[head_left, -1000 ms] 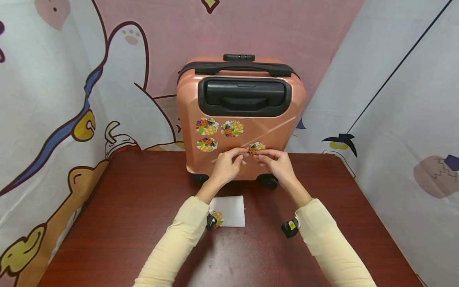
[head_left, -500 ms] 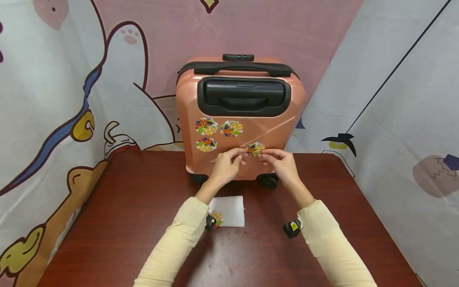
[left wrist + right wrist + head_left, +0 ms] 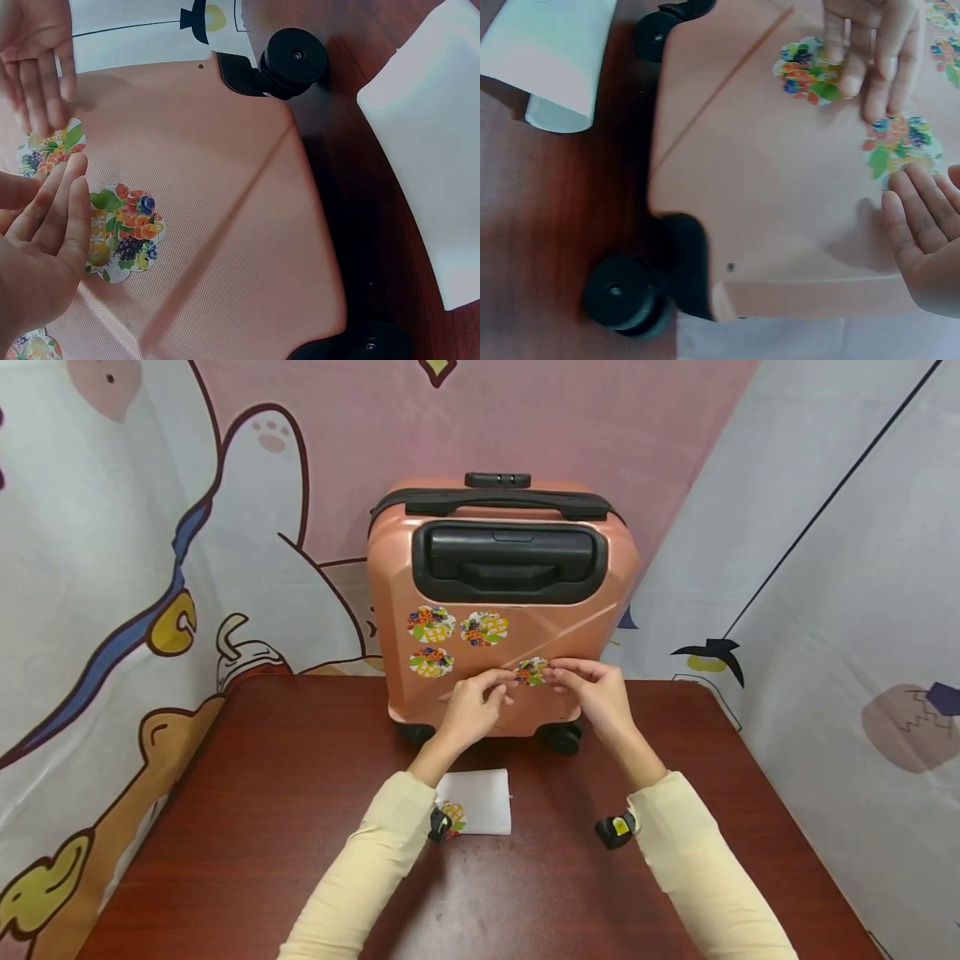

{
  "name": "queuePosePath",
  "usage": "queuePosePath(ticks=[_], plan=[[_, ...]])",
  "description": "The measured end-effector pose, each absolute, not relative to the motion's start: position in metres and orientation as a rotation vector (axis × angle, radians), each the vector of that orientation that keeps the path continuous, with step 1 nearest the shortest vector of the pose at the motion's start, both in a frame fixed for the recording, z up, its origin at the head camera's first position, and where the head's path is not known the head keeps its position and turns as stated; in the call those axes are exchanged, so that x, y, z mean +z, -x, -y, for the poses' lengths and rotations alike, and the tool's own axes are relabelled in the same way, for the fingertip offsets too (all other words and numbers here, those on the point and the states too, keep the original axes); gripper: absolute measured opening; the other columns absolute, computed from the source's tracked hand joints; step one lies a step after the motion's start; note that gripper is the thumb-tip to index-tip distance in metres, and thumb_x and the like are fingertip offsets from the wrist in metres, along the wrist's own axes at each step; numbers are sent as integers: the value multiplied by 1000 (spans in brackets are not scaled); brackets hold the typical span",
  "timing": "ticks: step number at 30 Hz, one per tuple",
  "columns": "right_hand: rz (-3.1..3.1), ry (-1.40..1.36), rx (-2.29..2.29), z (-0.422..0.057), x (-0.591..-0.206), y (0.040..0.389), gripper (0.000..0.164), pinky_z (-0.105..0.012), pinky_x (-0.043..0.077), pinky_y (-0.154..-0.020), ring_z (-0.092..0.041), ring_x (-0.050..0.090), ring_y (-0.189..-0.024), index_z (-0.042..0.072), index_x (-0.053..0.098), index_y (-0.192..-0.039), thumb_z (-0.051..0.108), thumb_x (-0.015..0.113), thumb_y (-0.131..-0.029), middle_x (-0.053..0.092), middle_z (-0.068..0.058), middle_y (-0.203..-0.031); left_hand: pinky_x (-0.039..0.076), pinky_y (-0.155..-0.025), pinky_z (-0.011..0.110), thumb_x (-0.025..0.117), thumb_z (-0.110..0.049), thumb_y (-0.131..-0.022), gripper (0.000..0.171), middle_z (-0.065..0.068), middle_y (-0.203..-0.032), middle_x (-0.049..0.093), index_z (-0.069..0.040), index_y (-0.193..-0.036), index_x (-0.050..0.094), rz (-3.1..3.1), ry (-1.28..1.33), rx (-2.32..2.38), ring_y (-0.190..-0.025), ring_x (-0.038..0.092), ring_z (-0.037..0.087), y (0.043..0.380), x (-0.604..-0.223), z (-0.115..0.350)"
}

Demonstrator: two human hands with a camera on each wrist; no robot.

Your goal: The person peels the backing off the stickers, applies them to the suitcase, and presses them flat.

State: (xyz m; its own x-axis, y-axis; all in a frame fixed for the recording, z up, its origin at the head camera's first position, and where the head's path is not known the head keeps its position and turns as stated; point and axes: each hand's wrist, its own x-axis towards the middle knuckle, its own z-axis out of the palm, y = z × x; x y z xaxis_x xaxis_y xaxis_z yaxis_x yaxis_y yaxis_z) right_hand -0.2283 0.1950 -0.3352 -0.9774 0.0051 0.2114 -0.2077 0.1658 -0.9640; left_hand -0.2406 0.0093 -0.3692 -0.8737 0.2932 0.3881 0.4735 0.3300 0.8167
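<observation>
A pink-orange suitcase (image 3: 517,714) stands upright on the table, its black handle recess facing me. Low on its right half lies a fruit-print sticker (image 3: 532,672) between my hands. My left hand (image 3: 471,710) touches the sticker's left edge with its index fingertip. At the right edge are the fingertips of my right hand (image 3: 602,697); its fingers look mostly straight in the right wrist view, beside the sticker (image 3: 904,146). Further left on the shell are an upper-left sticker (image 3: 431,624), an upper-middle sticker (image 3: 484,629) and a lower-left sticker (image 3: 432,662).
A white sheet (image 3: 483,802) with a fruit-print sticker (image 3: 454,817) lies on the reddish-brown table (image 3: 300,777), partly behind my left wrist. Black wheels (image 3: 561,738) show under the suitcase. A cartoon-print cloth (image 3: 585,418) hangs behind.
My right hand has shifted to the right along the sticker, uncovering more of it. My left hand has stayed nearly in place at the left edge.
</observation>
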Motion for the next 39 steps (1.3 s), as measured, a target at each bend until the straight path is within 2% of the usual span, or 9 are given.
queuePosePath(ticks=[8,15,19,23,27,32,35,39], plan=[[2308,-94,1961,-197,-353,229,25,-45,48,-79,-26,64,-89,-10,63,-104,8,59,-88,65,-22,-97,49,-64,24,49,-2,-92,24,8,-102,66,-3,-113,61,2422,706,-1574,-79,64,17,239,-369,-9],[2276,-105,1944,-197,-354,228,24,-43,50,-75,-30,64,-89,-10,63,-103,7,60,-88,66,-20,-95,48,-62,23,49,-2,-92,25,8,-103,66,-2,-114,61,2417,726,-1566,-79,65,17,237,-370,-7],[2247,-124,1940,-198,-350,227,23,-43,49,-77,-29,64,-87,-11,62,-103,5,60,-87,66,-22,-95,43,-54,22,49,-1,-92,25,10,-102,66,-3,-114,61,2408,716,-1591,-78,64,20,237,-369,-6],[2245,-163,1919,-199,-343,228,23,-39,50,-77,-26,65,-86,-13,61,-103,5,59,-87,64,-25,-96,41,-51,21,49,-2,-92,25,11,-101,66,-3,-113,62,2408,695,-1610,-79,64,21,236,-368,-4],[2255,-173,1931,-201,-344,228,24,-40,50,-77,-24,65,-85,-12,61,-103,6,59,-88,65,-24,-96,45,-56,22,49,-2,-92,24,10,-101,66,-3,-112,62,2415,693,-1612,-79,64,19,235,-369,-2],[2253,-178,1947,-204,-351,224,24,-36,52,-71,-23,66,-81,-12,62,-103,6,60,-87,69,-14,-88,50,-69,27,49,-3,-92,23,11,-100,66,0,-111,61,2389,716,-1607,-79,65,21,235,-375,1],[2267,-174,1943,-205,-356,223,24,-31,52,-64,-22,66,-75,-11,61,-103,7,61,-87,69,-10,-84,50,-68,30,50,-4,-92,23,12,-99,67,1,-111,61,2387,717,-1624,-80,65,23,233,-378,5],[2331,-169,1933,-206,-365,222,25,-31,53,-65,-24,66,-74,-10,60,-106,7,60,-87,68,-10,-83,50,-68,33,51,-4,-92,22,14,-98,67,2,-111,61,2388,720,-1645,-80,64,26,230,-385,11]])
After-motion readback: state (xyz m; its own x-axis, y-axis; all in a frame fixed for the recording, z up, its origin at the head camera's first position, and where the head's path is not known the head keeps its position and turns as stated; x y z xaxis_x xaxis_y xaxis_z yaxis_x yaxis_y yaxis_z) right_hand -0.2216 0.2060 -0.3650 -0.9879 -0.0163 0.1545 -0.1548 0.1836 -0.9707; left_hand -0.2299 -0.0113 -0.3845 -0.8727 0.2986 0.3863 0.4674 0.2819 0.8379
